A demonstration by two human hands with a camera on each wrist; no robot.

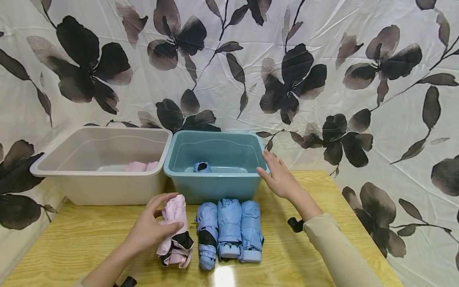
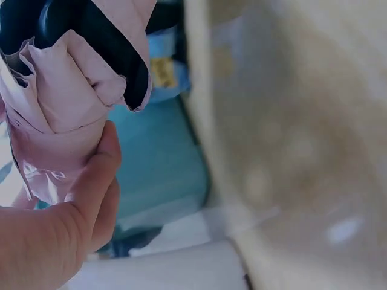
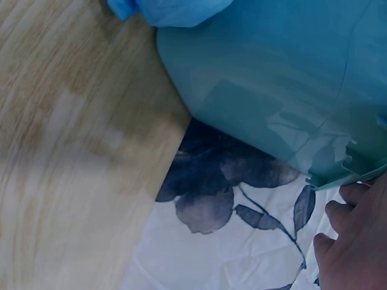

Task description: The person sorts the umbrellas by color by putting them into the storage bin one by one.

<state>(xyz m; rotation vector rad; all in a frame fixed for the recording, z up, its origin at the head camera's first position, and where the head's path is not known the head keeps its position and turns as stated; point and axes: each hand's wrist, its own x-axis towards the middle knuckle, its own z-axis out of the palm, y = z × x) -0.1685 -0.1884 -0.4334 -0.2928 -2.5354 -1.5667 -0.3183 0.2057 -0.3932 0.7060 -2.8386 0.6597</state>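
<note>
My left hand grips a pink folded umbrella with black patches, thumb on one side and fingers on the other. In the left wrist view, the pink cloth of the umbrella fills the upper left above the fingers. My right hand touches the right rim of the teal bin, its fingers extended. Right of the pink umbrella, three blue folded umbrellas lie side by side on the table. Inside the teal bin is a blue bundle, mostly hidden by the front wall.
A beige bin stands left of the teal one, with pink bundles partly visible inside. Both bins stand at the back of the wooden table, before a flower-print cloth. A small black object shows beside the right wrist.
</note>
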